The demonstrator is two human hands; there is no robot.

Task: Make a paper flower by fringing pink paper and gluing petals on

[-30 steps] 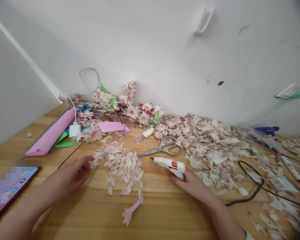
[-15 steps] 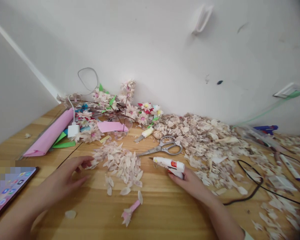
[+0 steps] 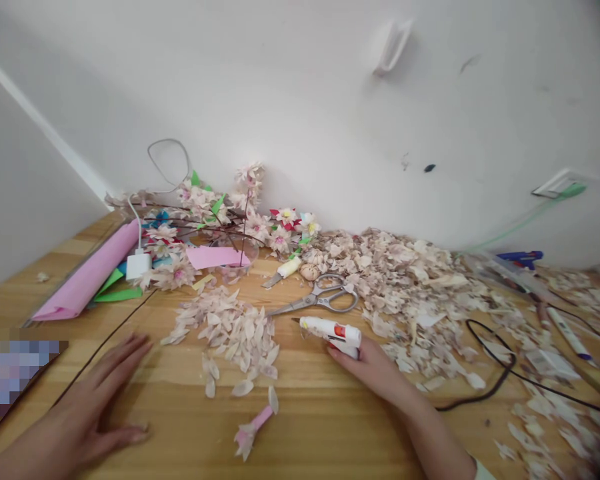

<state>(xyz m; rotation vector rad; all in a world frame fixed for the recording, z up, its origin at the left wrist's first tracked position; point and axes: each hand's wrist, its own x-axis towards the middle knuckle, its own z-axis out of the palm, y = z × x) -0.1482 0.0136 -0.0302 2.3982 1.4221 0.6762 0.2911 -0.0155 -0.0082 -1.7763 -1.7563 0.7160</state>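
My left hand [image 3: 87, 403] lies flat on the wooden tabletop [image 3: 180, 407] with its fingers spread, holding nothing. It is nearest to a loose pile of pale pink petals [image 3: 225, 340], a little to its right. My right hand [image 3: 373, 373] is wrapped around the handle of a white hot glue gun [image 3: 330, 335], whose nozzle points left. In front of the pile lies a small pink paper stem with petals attached [image 3: 250, 430].
Steel scissors [image 3: 325, 299] and a utility knife [image 3: 283, 270] lie beyond the glue gun. Paper flower branches [image 3: 200, 227] and a pink paper roll [image 3: 87, 270] stand by the wall. A large heap of petal scraps [image 3: 410, 287] and a black cable [image 3: 500, 373] cover the right side.
My left hand has slid back and left, away from the petal pile, and flattened out. The right hand still holds the glue gun. The whole view has shifted slightly.
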